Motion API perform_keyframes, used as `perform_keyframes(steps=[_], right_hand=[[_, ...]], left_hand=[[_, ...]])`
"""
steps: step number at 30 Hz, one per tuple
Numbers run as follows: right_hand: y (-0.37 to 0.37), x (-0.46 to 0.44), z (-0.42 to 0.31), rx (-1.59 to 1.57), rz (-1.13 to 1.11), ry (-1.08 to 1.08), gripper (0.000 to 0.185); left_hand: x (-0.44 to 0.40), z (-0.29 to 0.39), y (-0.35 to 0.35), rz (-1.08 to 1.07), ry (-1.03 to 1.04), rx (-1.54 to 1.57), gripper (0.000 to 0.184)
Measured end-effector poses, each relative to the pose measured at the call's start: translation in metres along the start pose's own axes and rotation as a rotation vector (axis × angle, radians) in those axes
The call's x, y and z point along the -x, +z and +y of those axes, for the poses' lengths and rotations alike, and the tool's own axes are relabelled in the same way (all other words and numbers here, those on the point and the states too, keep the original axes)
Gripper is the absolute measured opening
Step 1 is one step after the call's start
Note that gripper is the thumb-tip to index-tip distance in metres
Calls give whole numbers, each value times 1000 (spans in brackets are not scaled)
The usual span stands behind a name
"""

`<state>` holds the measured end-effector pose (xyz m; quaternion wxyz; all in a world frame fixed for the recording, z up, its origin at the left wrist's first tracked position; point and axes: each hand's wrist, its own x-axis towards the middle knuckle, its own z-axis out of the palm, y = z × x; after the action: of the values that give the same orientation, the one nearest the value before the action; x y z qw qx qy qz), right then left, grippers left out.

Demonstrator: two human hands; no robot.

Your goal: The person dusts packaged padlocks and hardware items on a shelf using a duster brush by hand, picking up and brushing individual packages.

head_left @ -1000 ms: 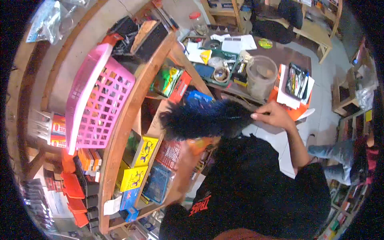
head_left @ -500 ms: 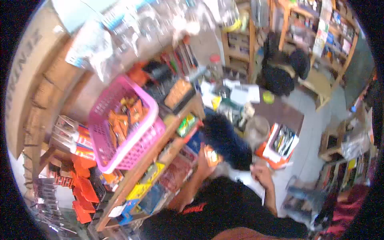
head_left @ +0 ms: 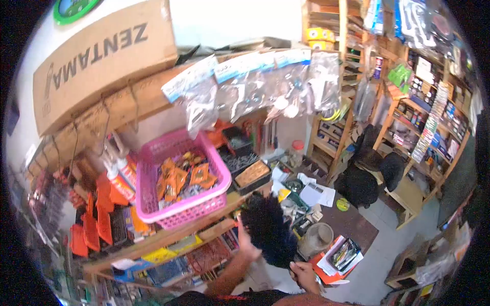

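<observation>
- The right hand [head_left: 305, 276] is closed around the lower end of a black fluffy duster [head_left: 268, 229].
- The left hand [head_left: 246, 246] is raised beside the duster's left edge, fingers pointing up; whether it touches the feathers or holds anything, I cannot tell.
- The duster stands tilted between the hands, its bushy part hiding some of what lies behind it.
- Just right of the duster, a cloudy round container [head_left: 316, 238] sits on the dark surface [head_left: 363, 228], near a tray of pens [head_left: 344, 255] that rests on white and orange items.
- Papers [head_left: 317, 194], a green tray with small items and a red-lidded jar [head_left: 297, 151] occupy the far part of the surface.
- To the left, a pink basket [head_left: 194, 210] containing orange packets [head_left: 176, 179] sits on a wooden shelf [head_left: 178, 234]; a tan block [head_left: 252, 174] in a black tray is beside it.
- Further left are white tubes [head_left: 120, 178] and orange bins [head_left: 89, 227].
- Clear packs [head_left: 245, 94] hang above the basket, near a cardboard box [head_left: 104, 66] marked ZENTAMA.
</observation>
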<state>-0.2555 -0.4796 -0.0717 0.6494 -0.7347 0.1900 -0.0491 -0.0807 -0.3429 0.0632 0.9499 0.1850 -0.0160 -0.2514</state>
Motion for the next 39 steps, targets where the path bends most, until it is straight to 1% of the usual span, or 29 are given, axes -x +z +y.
perform_keyframes(steps=[2,4,6,7,8,11,13,14,15,16,18,20,21,22,23,26,28,29,30,31,32,34,35,37,38,39], right_hand=[[18,6,5,1,-9,-36,50],[31,4,8,32,-69,-223,50],[41,-2,10,68,-109,-294,49],[46,-4,-7,90,-93,-335,49],[51,-10,-25,111,-76,-387,49],[61,-12,-62,55,-115,-380,48],[68,-14,-45,85,-137,-385,47],[74,-15,-34,95,-149,-391,46],[80,-12,-26,88,-191,-332,43],[84,-8,-26,142,-178,-361,42],[89,-6,-30,252,-154,-433,41],[94,-13,-17,127,-73,-423,40],[103,-18,-25,85,-7,-426,40],[110,-21,-32,43,64,-426,41],[112,-14,-48,53,-91,-397,41],[119,-4,-63,270,-246,-714,42],[125,-6,-59,110,-175,-515,44],[127,-11,-53,37,-135,-404,44],[128,-12,-49,-34,-93,-289,45],[132,-5,-60,-28,-151,-290,45],[134,-1,-64,55,-191,-373,45],[136,3,-68,225,-261,-543,45],[136,1,-67,179,-236,-570,44],[132,-4,-64,10,-193,-361,46],[130,-7,-61,-70,-176,-255,47],[126,-8,-49,66,-168,-341,48]], left_hand=[[10,24,10,48,13,-28,76],[-7,43,-24,-59,75,209,75],[15,56,19,-511,-67,257,70],[-15,47,-10,-554,-181,61,65],[-28,38,-41,-549,-194,-7,68],[10,66,-3,-471,-34,26,78],[38,93,13,-459,71,78,84],[46,103,14,-493,114,100,87],[47,111,7,-545,160,126,90],[40,117,-11,-647,217,111,106],[40,132,-35,-612,245,-64,94],[62,118,-29,-199,325,-165,75],[72,112,-26,-89,329,-143,73],[76,112,-25,-73,342,-95,70],[83,113,-22,-59,346,-49,68],[93,124,-17,-39,388,30,61],[99,137,-12,-32,437,66,56],[98,143,-14,-81,449,90,54],[99,146,-18,-150,465,119,52],[90,147,-48,-406,432,191,58],[80,149,-78,-655,368,246,64],[85,149,-66,-516,379,177,69],[87,148,-58,-449,389,145,72],[94,147,-41,-306,423,90,77],[96,150,-30,-118,474,19,70],[99,148,-25,-117,461,56,69]])
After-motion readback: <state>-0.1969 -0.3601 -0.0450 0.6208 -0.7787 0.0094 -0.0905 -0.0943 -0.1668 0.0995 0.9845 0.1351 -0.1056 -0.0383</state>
